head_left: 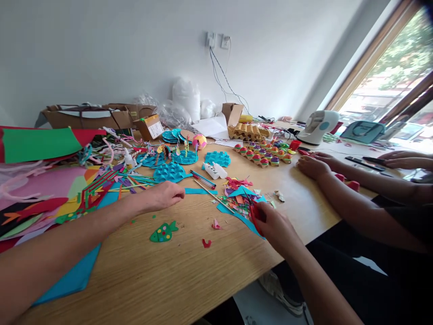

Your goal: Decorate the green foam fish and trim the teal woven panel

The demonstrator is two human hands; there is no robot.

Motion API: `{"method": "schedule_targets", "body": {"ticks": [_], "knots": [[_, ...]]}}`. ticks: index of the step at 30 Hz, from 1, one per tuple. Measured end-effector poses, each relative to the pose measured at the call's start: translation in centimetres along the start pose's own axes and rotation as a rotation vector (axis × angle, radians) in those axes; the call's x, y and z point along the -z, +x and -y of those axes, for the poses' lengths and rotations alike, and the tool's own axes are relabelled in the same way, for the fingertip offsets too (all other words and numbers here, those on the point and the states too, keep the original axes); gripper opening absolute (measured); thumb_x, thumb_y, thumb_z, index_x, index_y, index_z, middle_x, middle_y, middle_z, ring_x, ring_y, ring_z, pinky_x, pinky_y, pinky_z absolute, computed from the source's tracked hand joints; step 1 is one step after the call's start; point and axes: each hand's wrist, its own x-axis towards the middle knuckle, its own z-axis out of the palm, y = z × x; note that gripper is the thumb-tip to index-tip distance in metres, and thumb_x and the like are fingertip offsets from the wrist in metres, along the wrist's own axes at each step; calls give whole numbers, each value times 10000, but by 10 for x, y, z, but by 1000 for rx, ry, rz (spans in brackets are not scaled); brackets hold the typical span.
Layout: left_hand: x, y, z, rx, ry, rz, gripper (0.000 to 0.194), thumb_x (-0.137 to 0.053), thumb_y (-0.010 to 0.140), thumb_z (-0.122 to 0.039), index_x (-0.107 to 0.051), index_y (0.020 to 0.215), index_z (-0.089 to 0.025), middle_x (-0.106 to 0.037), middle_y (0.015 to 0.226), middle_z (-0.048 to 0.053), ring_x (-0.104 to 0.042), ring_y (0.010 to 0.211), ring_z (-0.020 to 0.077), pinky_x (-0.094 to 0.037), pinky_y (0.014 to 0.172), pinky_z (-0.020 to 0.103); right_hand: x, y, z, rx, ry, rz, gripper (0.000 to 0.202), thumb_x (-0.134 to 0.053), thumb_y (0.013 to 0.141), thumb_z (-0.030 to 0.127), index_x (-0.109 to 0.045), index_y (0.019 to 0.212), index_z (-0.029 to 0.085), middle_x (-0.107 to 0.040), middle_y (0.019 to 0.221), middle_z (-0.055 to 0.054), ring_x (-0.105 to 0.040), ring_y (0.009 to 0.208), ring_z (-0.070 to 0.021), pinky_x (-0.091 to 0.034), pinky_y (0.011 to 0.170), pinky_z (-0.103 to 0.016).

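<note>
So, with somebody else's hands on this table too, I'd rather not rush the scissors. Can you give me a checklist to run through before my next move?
1. Red scissors held in the right hand: ok.
2. Left hand away from the blades: ok, it is well off to their left.
3. Left hand empty: cannot tell, the fingers are curled in.
4. Blades clear of the paper scraps: not ok, they reach over the pile.
5. Green fish clear of both hands: ok, it lies apart on bare wood.
6. Other person's hands away from the blades: ok, they are farther right.
</note>
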Motion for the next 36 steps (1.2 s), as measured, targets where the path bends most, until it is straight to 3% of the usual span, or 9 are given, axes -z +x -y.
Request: {"method": "schedule_targets", "body": {"ticks": [5,12,19,26,30,36], "knots": [[-10,6,-6,-40,-30,25,240,-416,778,-206,-644,843,-171,-661,825,35,-580,731,158,-401,626,223,2,31,-4,83,-63,-2,86,-455,728,272,-500,699,204,-537,592,1,-431,531,-129,-243,473,-222],[-4,-6,-23,-7,-117,76,241,-420,770,-211,-646,845,-176,-665,802,17,-586,709,150,-395,603,213,-4,59,-13,15,-131,43,113,-491,696,231,-552,787,202,-595,679,-16,-463,587,-134,-240,486,-219],[3,-15,2,120,-190,27,247,-431,755,-300,-635,838,-189,-664,831,18,-588,773,173,-420,677,246,-3,56,-23,-71,-162,-30,141,-474,719,273,-555,816,210,-606,736,-41,-480,628,-156,-229,482,-227],[6,-19,22,336,-573,-23,231,-469,703,-374,-554,795,-179,-574,578,-11,-549,518,143,-436,468,237,11,53,-32,-95,-137,-65,112,-440,721,277,-517,726,196,-547,615,-13,-439,562,-137,-251,476,-223],[2,-23,27,339,-679,-50,241,-487,686,-378,-543,812,-180,-559,589,-15,-535,502,135,-431,452,239,4,48,-33,-2,-135,22,50,-486,680,226,-523,685,193,-546,604,4,-442,561,-123,-257,485,-212],[7,-28,31,307,-596,-83,262,-487,700,-412,-564,788,-177,-581,612,-2,-543,546,143,-440,504,249,-9,41,-38,10,-167,41,161,-469,746,264,-545,871,196,-597,752,-38,-493,620,-147,-249,479,-211]]}}
